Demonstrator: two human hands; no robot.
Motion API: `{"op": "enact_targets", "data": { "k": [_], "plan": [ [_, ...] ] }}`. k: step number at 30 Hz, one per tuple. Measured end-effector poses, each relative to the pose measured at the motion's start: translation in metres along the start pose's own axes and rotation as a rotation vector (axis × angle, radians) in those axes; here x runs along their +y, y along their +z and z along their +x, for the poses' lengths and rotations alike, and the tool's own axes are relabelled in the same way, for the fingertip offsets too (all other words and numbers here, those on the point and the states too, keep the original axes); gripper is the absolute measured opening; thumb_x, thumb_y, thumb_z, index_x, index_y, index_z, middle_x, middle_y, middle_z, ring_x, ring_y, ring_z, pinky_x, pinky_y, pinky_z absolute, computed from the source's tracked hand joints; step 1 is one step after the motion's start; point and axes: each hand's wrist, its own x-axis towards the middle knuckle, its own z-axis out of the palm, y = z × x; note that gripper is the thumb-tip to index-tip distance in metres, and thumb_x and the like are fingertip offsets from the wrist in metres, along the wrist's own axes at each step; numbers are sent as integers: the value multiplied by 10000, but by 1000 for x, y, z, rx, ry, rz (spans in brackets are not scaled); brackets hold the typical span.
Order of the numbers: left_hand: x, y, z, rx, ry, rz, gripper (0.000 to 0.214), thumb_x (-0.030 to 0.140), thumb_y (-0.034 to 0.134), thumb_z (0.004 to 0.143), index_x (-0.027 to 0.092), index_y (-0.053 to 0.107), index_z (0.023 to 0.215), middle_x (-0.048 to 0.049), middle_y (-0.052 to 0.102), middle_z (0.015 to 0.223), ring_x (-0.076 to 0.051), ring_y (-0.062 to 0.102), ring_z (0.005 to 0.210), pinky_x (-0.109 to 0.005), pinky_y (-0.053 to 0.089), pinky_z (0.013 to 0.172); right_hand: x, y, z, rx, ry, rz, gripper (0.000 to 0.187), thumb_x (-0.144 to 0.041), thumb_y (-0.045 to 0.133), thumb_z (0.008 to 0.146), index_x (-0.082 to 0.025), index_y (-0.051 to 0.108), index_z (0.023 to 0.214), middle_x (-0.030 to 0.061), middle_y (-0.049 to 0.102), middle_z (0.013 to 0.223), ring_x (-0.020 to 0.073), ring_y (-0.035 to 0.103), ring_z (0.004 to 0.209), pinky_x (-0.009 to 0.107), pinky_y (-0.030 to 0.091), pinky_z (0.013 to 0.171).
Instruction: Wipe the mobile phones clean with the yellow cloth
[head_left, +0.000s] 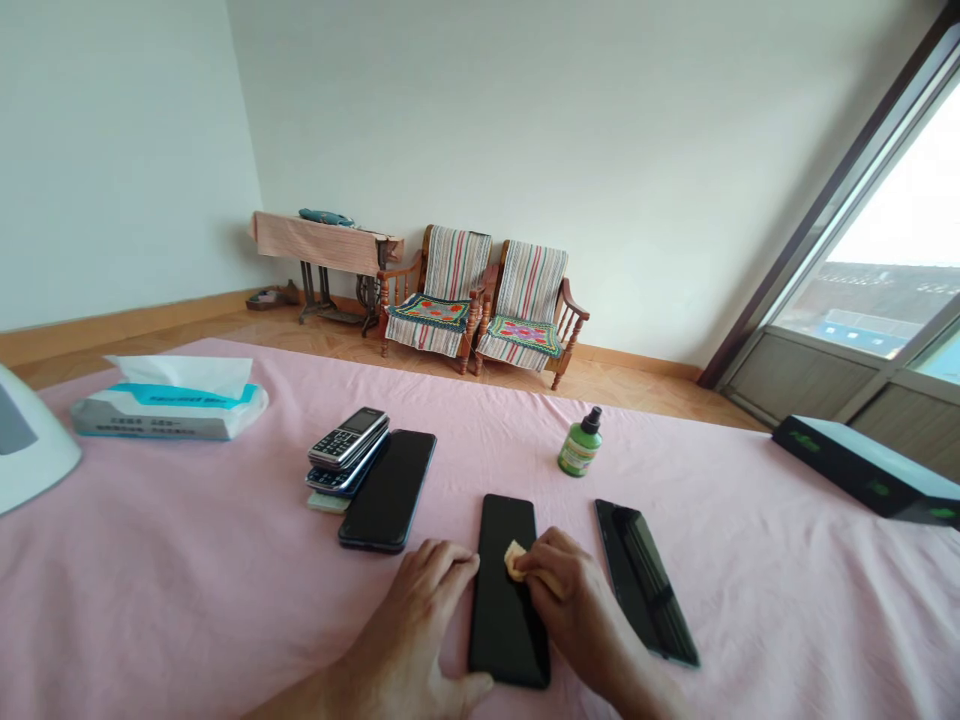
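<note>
A black smartphone [504, 620] lies flat on the pink cloth in front of me. Its left edge is held by my left hand [420, 610], with the fingertips at the upper side and the thumb by the lower corner. My right hand [574, 590] is closed round a small crumpled yellowish cloth [515, 562] and presses it on the phone's screen. To the right lies another dark phone [646, 580] with a reflective screen. Behind the phones stands a green spray bottle [579, 447] with a black cap.
On the left, a black smartphone [390, 490] lies beside stacked keypad phones [349, 440]. Farther left are a tissue pack [169, 410] and a white rounded object [34, 445]. A black box [862, 470] sits at the right. Two wooden chairs [525, 300] stand beyond the pink-covered surface [247, 600].
</note>
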Motion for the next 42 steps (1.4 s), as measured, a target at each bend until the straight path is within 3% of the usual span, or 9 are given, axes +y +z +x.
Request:
{"op": "enact_targets", "data": {
  "k": [7,13,20,24,28,35,42],
  "plan": [
    [1,-1,0,-27,-11,-7,713,272,818,532,183,537,1181,-70,497,1219,-281,415,1128,-410,318,1033,-2,13,-5,-83,-120,33,392,108,534,676,-236,684,788,-1,597,831,143,561,805,263,401,748],
    [2,0,0,-3,1,-16,719,258,820,535,207,522,1187,-52,504,1208,-269,424,1114,-406,321,1023,-5,19,1,34,-120,69,255,-48,480,865,-216,672,880,39,567,851,147,560,810,250,444,721],
    [7,-3,3,-24,-9,-32,560,257,807,562,168,562,1058,-69,517,1161,-267,443,1081,-402,354,989,-12,16,-4,-87,-142,83,373,103,501,644,-211,671,751,2,576,800,119,576,748,203,428,672],
    [6,-2,2,-12,-26,-21,667,236,814,528,161,532,1127,-81,508,1186,-277,429,1104,-421,324,1019,-1,9,3,81,-70,73,247,-42,479,817,-197,670,838,26,572,819,135,580,755,230,443,688],
    [5,-3,2,-13,-25,-8,651,256,806,536,167,544,1126,-78,516,1168,-280,433,1100,-434,316,1021,10,5,10,249,36,63,179,-136,504,848,-185,676,857,33,587,805,147,589,724,237,445,657],
    [6,-3,1,-7,-6,10,636,294,788,548,202,547,1129,-70,519,1166,-294,444,1094,-466,320,1009,28,12,28,293,-38,-169,224,-123,469,847,-155,689,816,39,566,735,158,542,691,259,427,637],
    [7,-5,2,-18,1,3,629,302,806,537,190,552,1102,-73,515,1153,-290,449,1082,-445,345,995,23,24,56,252,-128,-159,246,-105,439,887,-140,682,867,59,568,789,175,513,773,292,432,706]
  ]
}}
